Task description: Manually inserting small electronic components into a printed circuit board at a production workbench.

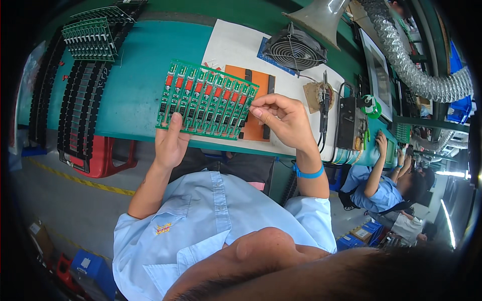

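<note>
A green circuit board panel [203, 100], with rows of red and black components, is tilted above the front of the workbench. My left hand [171, 143] grips its lower edge, thumb on the component side; the fingers behind it are hidden. At the panel's right edge, my right hand [281, 118] has thumb and index finger pinched on the border, the other fingers curled. Beneath and to the right of the panel lies an orange plate [261, 85] with black strips. Several small red components [213, 65] lie behind the panel's upper edge on a white sheet [221, 40].
Black slotted racks [80, 95] stand at left, with more circuit boards [90, 40] on them, near a red stool [110, 155]. A fan [295, 52], a soldering iron [325, 98], a black box [347, 125] and a green solder spool [371, 106] stand right. Co-workers [376, 185] sit further right.
</note>
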`<move>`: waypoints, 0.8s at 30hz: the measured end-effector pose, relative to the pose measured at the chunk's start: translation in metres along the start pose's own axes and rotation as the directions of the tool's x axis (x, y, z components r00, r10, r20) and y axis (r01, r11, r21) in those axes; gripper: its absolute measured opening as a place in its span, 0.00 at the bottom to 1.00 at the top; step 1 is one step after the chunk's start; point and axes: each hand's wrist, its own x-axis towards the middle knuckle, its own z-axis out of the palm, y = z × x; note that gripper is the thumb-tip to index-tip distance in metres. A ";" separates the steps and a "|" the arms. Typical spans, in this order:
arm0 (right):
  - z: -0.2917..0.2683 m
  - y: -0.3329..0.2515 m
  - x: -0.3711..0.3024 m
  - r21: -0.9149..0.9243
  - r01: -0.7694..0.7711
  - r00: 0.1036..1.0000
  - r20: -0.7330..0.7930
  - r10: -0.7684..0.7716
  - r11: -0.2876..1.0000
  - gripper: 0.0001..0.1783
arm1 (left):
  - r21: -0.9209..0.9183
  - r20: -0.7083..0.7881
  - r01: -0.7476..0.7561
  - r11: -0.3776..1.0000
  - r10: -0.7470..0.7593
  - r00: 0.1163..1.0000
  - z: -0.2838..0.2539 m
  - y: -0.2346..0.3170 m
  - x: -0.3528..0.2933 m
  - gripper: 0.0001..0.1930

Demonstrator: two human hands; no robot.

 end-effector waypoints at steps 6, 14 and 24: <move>0.000 -0.004 0.001 -0.009 -0.023 1.000 -0.006 0.023 1.000 0.08 | -0.006 0.002 -0.010 1.000 0.010 1.000 0.000 0.000 0.000 0.22; -0.001 -0.005 0.002 -0.058 -0.035 0.999 0.018 0.036 0.998 0.09 | -0.035 -0.028 -0.004 0.999 0.003 1.000 0.004 0.000 0.000 0.21; -0.001 -0.015 0.006 -0.006 -0.070 0.997 0.017 0.070 0.998 0.11 | -0.006 -0.030 -0.010 1.000 0.010 0.999 0.006 0.000 -0.001 0.22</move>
